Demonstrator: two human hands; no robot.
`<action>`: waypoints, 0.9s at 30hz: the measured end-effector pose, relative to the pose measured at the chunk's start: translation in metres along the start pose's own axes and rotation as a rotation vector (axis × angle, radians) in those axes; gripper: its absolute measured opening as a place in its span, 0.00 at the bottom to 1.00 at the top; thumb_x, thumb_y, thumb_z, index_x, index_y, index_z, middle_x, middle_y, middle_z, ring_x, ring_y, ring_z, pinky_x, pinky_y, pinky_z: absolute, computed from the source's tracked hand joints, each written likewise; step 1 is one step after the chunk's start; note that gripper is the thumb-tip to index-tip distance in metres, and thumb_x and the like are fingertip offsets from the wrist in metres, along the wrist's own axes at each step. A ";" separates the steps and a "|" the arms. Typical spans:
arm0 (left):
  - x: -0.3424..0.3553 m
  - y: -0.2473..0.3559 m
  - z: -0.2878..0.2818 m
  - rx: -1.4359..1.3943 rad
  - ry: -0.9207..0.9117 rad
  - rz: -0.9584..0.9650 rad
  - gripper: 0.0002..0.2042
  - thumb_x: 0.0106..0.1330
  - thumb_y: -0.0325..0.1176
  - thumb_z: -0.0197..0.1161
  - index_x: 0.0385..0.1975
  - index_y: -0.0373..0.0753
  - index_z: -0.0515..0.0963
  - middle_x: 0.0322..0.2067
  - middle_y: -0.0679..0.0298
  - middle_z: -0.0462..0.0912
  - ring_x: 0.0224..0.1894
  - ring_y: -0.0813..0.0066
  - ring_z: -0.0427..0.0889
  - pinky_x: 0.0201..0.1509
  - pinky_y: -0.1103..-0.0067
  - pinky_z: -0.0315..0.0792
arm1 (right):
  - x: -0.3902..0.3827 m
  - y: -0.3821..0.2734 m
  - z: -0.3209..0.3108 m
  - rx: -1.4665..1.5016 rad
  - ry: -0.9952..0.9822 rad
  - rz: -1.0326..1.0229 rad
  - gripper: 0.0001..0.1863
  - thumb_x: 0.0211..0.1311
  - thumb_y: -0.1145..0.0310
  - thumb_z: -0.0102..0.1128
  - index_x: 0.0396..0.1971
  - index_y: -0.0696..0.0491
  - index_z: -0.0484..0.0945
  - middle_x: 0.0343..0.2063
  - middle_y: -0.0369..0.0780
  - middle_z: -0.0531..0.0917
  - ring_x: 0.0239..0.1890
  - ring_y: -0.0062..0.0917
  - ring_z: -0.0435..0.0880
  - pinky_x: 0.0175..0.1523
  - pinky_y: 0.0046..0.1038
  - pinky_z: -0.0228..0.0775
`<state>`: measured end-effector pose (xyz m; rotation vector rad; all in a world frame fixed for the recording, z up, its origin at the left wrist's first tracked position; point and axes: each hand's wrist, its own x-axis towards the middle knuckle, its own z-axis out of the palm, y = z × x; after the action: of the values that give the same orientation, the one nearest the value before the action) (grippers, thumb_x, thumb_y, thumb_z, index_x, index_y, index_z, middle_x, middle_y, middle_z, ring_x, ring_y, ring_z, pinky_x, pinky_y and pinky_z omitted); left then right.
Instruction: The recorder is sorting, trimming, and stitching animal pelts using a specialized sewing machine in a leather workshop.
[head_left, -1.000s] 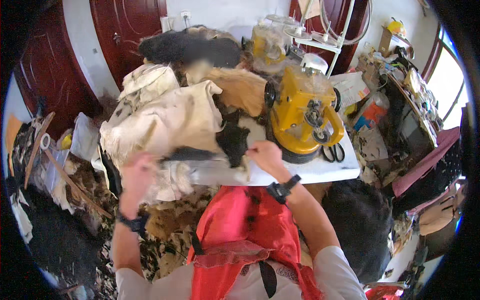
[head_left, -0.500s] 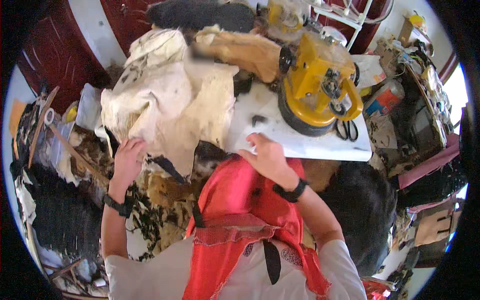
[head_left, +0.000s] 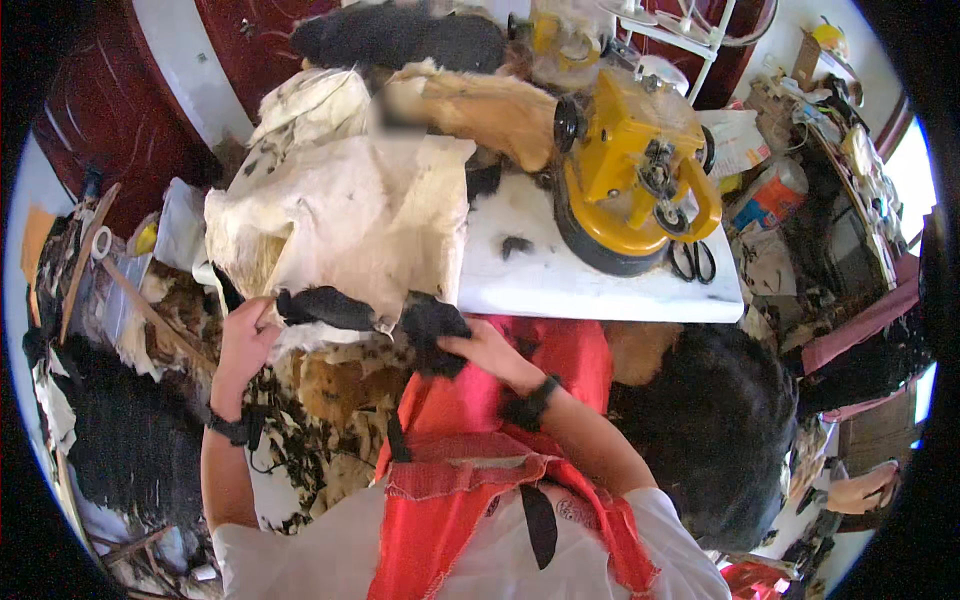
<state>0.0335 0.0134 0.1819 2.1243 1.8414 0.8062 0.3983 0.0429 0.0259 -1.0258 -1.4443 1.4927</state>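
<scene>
A large pale hide (head_left: 340, 200) lies skin side up over the left of the white worktop, its near edge folded to show black fur. My left hand (head_left: 248, 335) is closed on the hide's near left edge. At the near right corner, my right hand (head_left: 492, 352) pinches a tuft of black fur (head_left: 432, 332); whether this is part of the hide or a separate piece, I cannot tell. A yellow fur sewing machine (head_left: 640, 170) stands right of the hide. Black-handled scissors (head_left: 693, 262) lie beside its base.
A tan fur (head_left: 490, 105) and a black fur (head_left: 400, 38) lie behind the hide. A scrap of black fur (head_left: 516, 246) sits on the white worktop (head_left: 620, 300). Red cloth (head_left: 560, 370) covers my lap. Another person's hand (head_left: 862, 490) shows at the lower right.
My right hand has moved left and down from the worktop's front edge onto the black fur. The hide's near edge is now turned up, with more black fur showing.
</scene>
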 end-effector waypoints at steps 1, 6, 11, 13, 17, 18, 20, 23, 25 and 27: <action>0.000 0.008 -0.002 -0.007 0.005 0.007 0.20 0.48 0.18 0.58 0.45 0.29 0.77 0.37 0.48 0.80 0.39 0.53 0.81 0.44 0.74 0.74 | -0.016 -0.025 -0.007 -0.126 0.106 -0.194 0.24 0.57 0.65 0.67 0.51 0.63 0.77 0.32 0.39 0.85 0.35 0.23 0.80 0.47 0.29 0.74; -0.008 0.077 -0.001 -0.163 0.169 0.490 0.13 0.48 0.23 0.56 0.35 0.33 0.78 0.33 0.56 0.79 0.30 0.64 0.78 0.36 0.76 0.73 | -0.046 -0.190 -0.091 -0.809 0.493 -0.219 0.16 0.50 0.71 0.65 0.41 0.58 0.78 0.36 0.46 0.84 0.41 0.42 0.84 0.45 0.38 0.76; -0.028 0.132 0.051 0.381 -0.130 0.742 0.20 0.51 0.37 0.68 0.47 0.45 0.81 0.49 0.61 0.78 0.45 0.62 0.79 0.42 0.70 0.78 | -0.057 -0.226 -0.075 -1.536 0.754 -0.516 0.11 0.51 0.72 0.58 0.36 0.49 0.78 0.33 0.37 0.74 0.32 0.34 0.79 0.30 0.35 0.73; -0.025 0.138 0.072 0.251 -0.322 0.665 0.24 0.54 0.41 0.69 0.53 0.47 0.79 0.61 0.57 0.71 0.58 0.57 0.73 0.57 0.63 0.74 | -0.065 -0.172 -0.059 -1.651 0.600 -0.635 0.20 0.53 0.73 0.55 0.48 0.59 0.77 0.36 0.44 0.75 0.33 0.33 0.80 0.26 0.30 0.73; 0.011 0.107 0.111 0.215 -0.388 0.612 0.31 0.59 0.43 0.68 0.63 0.45 0.70 0.70 0.49 0.58 0.72 0.48 0.58 0.74 0.58 0.56 | -0.089 -0.059 -0.020 -1.220 0.056 -0.565 0.14 0.54 0.71 0.55 0.41 0.58 0.76 0.29 0.47 0.78 0.23 0.35 0.82 0.21 0.36 0.72; 0.023 0.100 0.118 0.115 -0.346 0.531 0.31 0.60 0.40 0.67 0.64 0.43 0.68 0.70 0.48 0.58 0.72 0.48 0.58 0.74 0.59 0.56 | -0.091 -0.068 -0.017 -1.155 -0.007 -0.466 0.12 0.57 0.68 0.58 0.40 0.56 0.77 0.32 0.46 0.79 0.28 0.38 0.82 0.25 0.36 0.75; 0.033 0.096 0.128 0.018 -0.311 0.439 0.31 0.61 0.37 0.67 0.65 0.41 0.67 0.70 0.47 0.58 0.72 0.47 0.57 0.73 0.60 0.57 | -0.087 -0.094 -0.023 -1.010 0.061 -0.475 0.06 0.59 0.67 0.61 0.32 0.52 0.76 0.29 0.43 0.78 0.27 0.40 0.81 0.29 0.38 0.75; 0.043 0.111 0.150 -0.031 -0.224 0.416 0.30 0.61 0.34 0.66 0.64 0.36 0.67 0.69 0.47 0.59 0.70 0.46 0.59 0.72 0.61 0.58 | -0.066 -0.117 -0.056 -1.087 0.441 -0.396 0.14 0.57 0.61 0.63 0.40 0.52 0.77 0.35 0.46 0.77 0.36 0.44 0.80 0.33 0.44 0.74; 0.039 0.130 0.172 -0.141 -0.102 0.339 0.28 0.61 0.32 0.66 0.62 0.35 0.68 0.66 0.48 0.63 0.68 0.46 0.61 0.70 0.61 0.60 | -0.057 -0.142 -0.065 -1.149 0.515 -0.311 0.20 0.52 0.62 0.67 0.44 0.52 0.77 0.41 0.45 0.75 0.44 0.43 0.76 0.44 0.45 0.73; 0.041 0.147 0.189 -0.166 -0.035 0.382 0.28 0.60 0.32 0.66 0.61 0.35 0.68 0.65 0.48 0.65 0.68 0.47 0.62 0.70 0.58 0.58 | -0.047 -0.151 -0.080 -1.335 0.501 -0.463 0.25 0.46 0.69 0.70 0.48 0.51 0.76 0.40 0.44 0.74 0.50 0.40 0.74 0.52 0.43 0.68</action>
<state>0.2607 0.0595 0.1098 2.3931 1.3143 0.9555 0.4913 0.0312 0.1760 -1.4703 -2.0433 -0.2421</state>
